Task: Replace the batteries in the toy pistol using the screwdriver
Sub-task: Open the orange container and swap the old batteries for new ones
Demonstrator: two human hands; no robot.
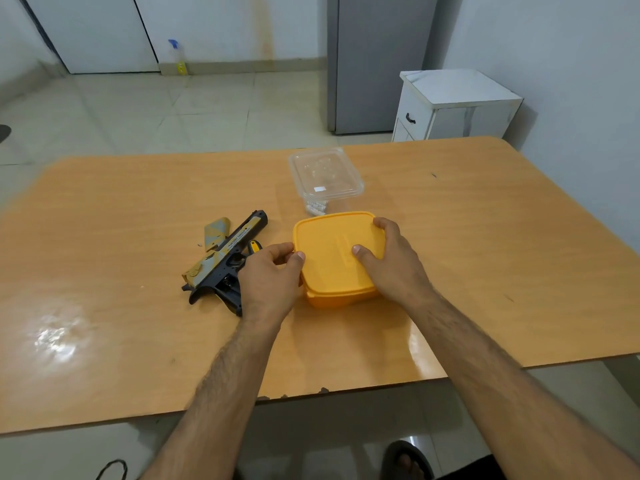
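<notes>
Orange table (450, 271) fills mid-frame above pale floor tiles (173, 105); white cabinet (453, 105) stands upper right. Both hands, left hand (272, 275) and right hand (389, 261), grip the yellow box (332, 258) beside the toy pistol (221, 258).

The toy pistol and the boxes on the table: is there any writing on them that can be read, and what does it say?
Toy pistol: a line of dark print runs along the slide, too small and blurred to read.
Yellow box lid: faint embossed marks, unreadable.
Clear container: a small white sticker, no text legible.
Spray bottle on the floor: yellow label, unreadable.
</notes>
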